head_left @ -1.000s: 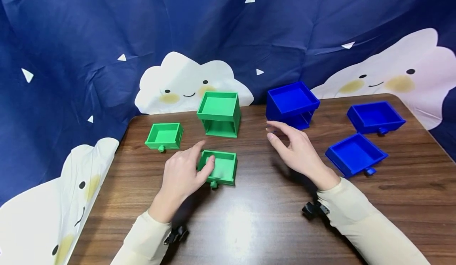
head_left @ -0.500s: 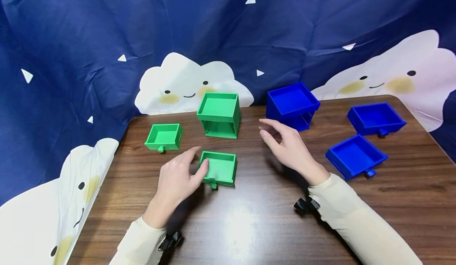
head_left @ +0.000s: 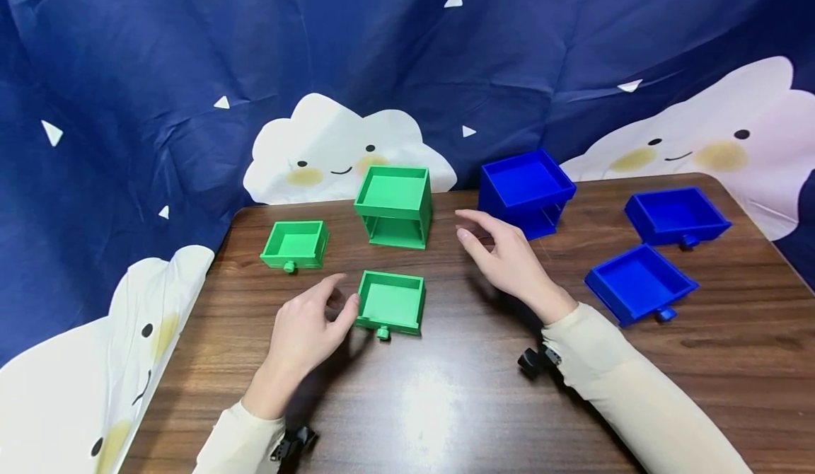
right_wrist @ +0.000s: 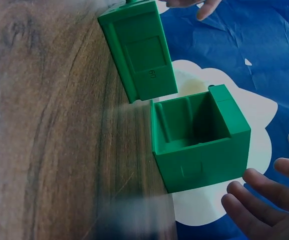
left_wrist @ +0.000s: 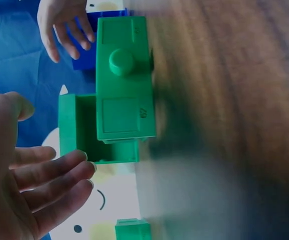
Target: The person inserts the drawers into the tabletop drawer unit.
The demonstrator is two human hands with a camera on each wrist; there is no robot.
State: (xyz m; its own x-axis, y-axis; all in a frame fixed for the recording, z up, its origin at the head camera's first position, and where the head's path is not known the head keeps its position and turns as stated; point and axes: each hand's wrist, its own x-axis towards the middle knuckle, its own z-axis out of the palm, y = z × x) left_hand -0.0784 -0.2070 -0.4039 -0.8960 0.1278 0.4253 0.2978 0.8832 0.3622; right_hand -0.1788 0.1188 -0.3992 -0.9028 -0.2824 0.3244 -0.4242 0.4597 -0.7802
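In the head view, my hands are apart. My left hand [head_left: 304, 329], loosely open and empty, is just beside the front drawer [head_left: 390, 304]; I can't tell if my thumb touches it. My right hand [head_left: 506, 258], likewise, partly hides the blue case [head_left: 528, 180]. Left wrist: the drawer covers some of the green case [left_wrist: 68, 125]. Right wrist: the frame crops both hands.

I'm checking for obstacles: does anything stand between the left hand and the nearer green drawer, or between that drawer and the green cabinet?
Nothing visible. The left hand is beside the nearer green drawer; only tabletop separates that drawer from the green cabinet.
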